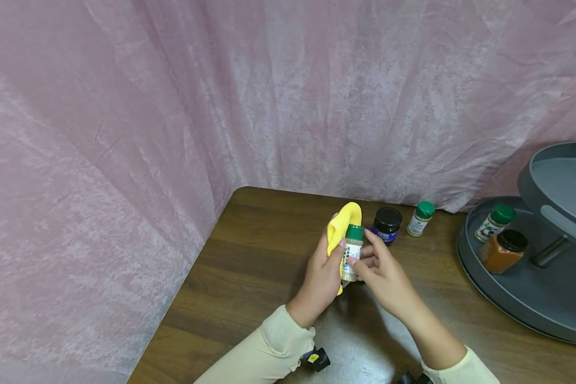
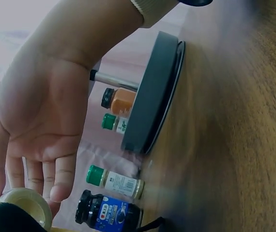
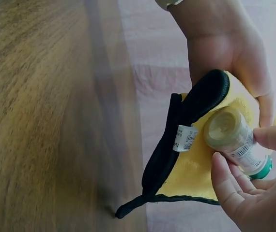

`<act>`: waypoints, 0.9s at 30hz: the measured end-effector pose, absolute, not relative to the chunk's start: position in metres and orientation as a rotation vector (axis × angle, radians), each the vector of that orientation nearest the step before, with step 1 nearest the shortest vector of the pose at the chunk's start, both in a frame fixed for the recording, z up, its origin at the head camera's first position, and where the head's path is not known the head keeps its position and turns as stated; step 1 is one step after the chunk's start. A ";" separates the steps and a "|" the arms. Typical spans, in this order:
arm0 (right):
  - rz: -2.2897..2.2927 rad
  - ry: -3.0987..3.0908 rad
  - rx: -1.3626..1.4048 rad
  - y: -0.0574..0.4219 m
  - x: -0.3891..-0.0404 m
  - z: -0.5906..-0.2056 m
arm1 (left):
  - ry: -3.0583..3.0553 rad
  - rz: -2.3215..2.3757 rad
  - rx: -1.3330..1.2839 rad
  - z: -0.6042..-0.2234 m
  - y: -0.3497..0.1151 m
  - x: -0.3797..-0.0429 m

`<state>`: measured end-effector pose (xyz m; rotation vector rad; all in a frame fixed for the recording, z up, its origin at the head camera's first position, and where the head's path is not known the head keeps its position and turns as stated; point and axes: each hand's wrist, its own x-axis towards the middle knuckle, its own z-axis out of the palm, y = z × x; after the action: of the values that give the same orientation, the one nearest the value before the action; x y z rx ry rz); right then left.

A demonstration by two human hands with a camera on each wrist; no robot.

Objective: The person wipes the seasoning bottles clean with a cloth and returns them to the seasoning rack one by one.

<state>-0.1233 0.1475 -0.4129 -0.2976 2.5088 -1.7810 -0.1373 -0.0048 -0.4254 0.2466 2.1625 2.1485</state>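
Note:
My left hand [image 1: 318, 277] holds a yellow cloth [image 1: 346, 217] with black edging and a small white tag, best seen in the right wrist view. Against the cloth lies a spice jar [image 1: 352, 260] with a green lid and white label, tilted, its base facing the right wrist camera. My right hand [image 1: 388, 280] grips this jar between thumb and fingers from the right side. In the left wrist view, the jar's round base [image 2: 34, 205] shows beneath the right hand's fingers. Both hands are raised above the wooden table [image 1: 249, 256].
Beyond the hands stand a dark jar [image 1: 387, 224] with a black lid and blue label, and another green-lidded spice jar [image 1: 420, 218]. At right, a grey two-tier turntable [image 1: 475, 277] holds a green-lidded jar [image 1: 493, 224] and an orange-filled jar [image 1: 501, 253]. A pink curtain [image 1: 317, 106] hangs behind.

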 end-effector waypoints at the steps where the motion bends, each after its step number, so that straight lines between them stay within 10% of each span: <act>1: -1.792 2.505 -0.287 0.148 -0.124 -0.413 | 2.162 2.140 0.253 -0.425 -0.005 -0.137; 27: -1.801 2.556 -0.189 0.148 -0.127 -0.414 | 2.124 2.118 0.343 -0.428 0.001 -0.134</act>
<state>-0.1271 0.1482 -0.4143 -0.1887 2.5561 -1.8012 -0.1345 0.0008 -0.4279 0.3432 2.1239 2.1178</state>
